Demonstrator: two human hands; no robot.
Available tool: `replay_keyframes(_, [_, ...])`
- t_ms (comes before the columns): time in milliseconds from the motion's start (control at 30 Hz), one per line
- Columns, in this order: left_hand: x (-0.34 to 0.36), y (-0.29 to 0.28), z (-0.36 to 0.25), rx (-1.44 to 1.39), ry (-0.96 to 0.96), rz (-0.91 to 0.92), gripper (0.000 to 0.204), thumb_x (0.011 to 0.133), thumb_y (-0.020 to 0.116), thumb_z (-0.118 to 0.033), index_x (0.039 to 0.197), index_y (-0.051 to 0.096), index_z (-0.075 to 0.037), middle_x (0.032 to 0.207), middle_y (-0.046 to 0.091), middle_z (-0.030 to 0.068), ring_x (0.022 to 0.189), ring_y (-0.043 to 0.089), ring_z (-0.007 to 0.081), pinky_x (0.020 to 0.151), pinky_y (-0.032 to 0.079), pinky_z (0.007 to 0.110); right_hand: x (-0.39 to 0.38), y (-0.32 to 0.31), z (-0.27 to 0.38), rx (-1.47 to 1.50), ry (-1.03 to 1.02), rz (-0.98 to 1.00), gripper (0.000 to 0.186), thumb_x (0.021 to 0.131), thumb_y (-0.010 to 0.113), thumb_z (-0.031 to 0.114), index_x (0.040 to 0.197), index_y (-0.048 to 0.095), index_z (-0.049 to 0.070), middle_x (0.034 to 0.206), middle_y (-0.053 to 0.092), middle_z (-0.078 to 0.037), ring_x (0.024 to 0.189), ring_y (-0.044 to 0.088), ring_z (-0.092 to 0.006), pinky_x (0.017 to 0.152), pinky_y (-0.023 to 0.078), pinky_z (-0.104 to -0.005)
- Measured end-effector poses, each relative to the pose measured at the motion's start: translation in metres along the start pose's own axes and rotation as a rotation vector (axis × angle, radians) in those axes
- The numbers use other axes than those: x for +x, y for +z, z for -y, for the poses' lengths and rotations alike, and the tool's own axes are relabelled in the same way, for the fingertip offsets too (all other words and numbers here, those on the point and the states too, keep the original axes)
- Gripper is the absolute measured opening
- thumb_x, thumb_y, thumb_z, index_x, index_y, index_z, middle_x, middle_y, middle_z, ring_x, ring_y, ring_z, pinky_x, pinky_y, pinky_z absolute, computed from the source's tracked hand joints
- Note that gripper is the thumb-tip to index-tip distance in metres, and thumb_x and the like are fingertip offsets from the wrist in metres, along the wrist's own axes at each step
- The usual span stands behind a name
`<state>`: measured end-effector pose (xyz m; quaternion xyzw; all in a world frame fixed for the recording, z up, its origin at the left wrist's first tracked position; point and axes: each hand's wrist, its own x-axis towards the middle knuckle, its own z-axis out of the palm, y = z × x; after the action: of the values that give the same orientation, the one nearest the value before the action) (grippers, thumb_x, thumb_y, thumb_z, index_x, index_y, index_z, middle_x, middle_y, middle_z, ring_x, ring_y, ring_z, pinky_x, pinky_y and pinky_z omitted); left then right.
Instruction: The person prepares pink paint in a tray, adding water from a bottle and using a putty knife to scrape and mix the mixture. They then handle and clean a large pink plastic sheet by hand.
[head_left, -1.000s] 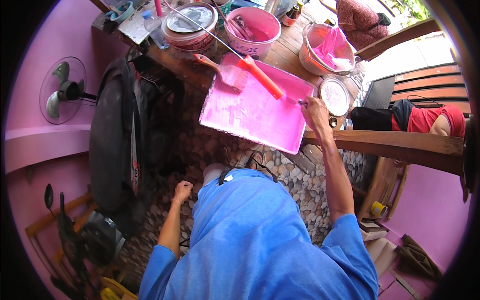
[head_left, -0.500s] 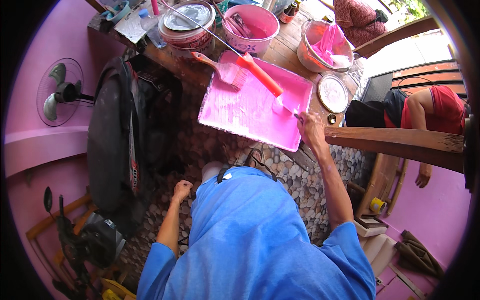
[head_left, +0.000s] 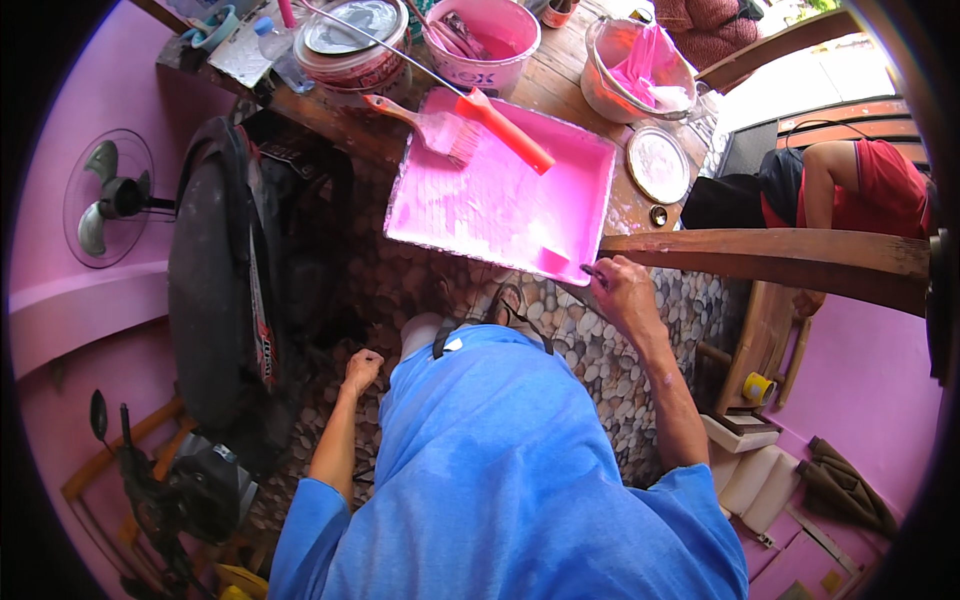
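My right hand (head_left: 622, 292) is at the near right corner of a pink paint tray (head_left: 480, 215), fingers pinched on a small dark tool (head_left: 586, 269) whose tip touches the tray's rim. The tray lies on a wooden table, coated in pink paint. An orange-handled roller (head_left: 505, 130) and a wide brush (head_left: 432, 125) rest on its far end. My left hand (head_left: 360, 370) hangs by my side in a loose fist, holding nothing, above the pebble floor.
A pink bucket (head_left: 480, 35), a lidded paint can (head_left: 350, 40), a clear bucket with pink paint (head_left: 640, 70) and a round lid (head_left: 658, 162) stand behind the tray. A wooden beam (head_left: 780, 255) runs right. A black scooter (head_left: 230, 290) and a fan (head_left: 110, 195) are left. A person in red (head_left: 860, 185) crouches far right.
My right hand has drawn back from the tray's right edge to its near right corner, closer to my body. The left hand stays in a fist at my side.
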<state>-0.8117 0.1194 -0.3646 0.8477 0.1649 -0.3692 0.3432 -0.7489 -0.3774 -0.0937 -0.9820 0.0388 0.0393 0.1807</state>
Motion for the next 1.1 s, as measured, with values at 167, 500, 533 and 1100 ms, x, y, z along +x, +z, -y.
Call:
replay_keyframes(167, [0.001,0.002,0.000,0.028,-0.020,0.016,0.025,0.075,0.067,-0.025,0.089,0.070,-0.005,0.092,0.069,0.0152,0.092,0.065,0.0271,0.082,0.049,0.035,0.010,0.010,-0.012,0.119,0.007,0.091,0.018,0.082,0.060,0.018,0.084,0.065,0.002,0.079,0.061,-0.020,0.075,0.062,-0.0363,0.067,0.049,-0.0466])
replay_keyframes(500, [-0.009,0.003,-0.007,-0.003,-0.038,-0.005,0.025,0.076,0.067,-0.025,0.089,0.070,-0.005,0.092,0.069,0.0145,0.091,0.065,0.0260,0.081,0.050,0.035,0.019,0.011,-0.022,0.163,0.012,0.041,0.014,0.072,0.065,0.010,0.079,0.067,-0.001,0.072,0.065,-0.019,0.065,0.065,-0.0319,0.062,0.050,-0.0387])
replay_keyframes(533, [-0.010,0.003,-0.008,-0.004,-0.039,-0.006,0.025,0.076,0.067,-0.025,0.089,0.070,-0.005,0.092,0.069,0.0145,0.091,0.065,0.0260,0.081,0.050,0.035,0.020,0.010,-0.027,0.083,0.030,-0.007,0.014,0.072,0.065,0.009,0.080,0.067,-0.002,0.071,0.065,-0.019,0.064,0.065,-0.0313,0.062,0.051,-0.0378])
replay_keyframes(1100, [-0.012,0.006,0.006,-0.023,-0.051,0.007,0.025,0.076,0.066,-0.027,0.092,0.070,-0.007,0.091,0.069,0.0134,0.090,0.065,0.0253,0.080,0.050,0.035,0.032,0.026,-0.028,0.564,0.372,0.104,0.023,0.078,0.068,0.018,0.084,0.070,-0.005,0.064,0.066,-0.015,0.056,0.063,-0.0178,0.056,0.051,-0.0322])
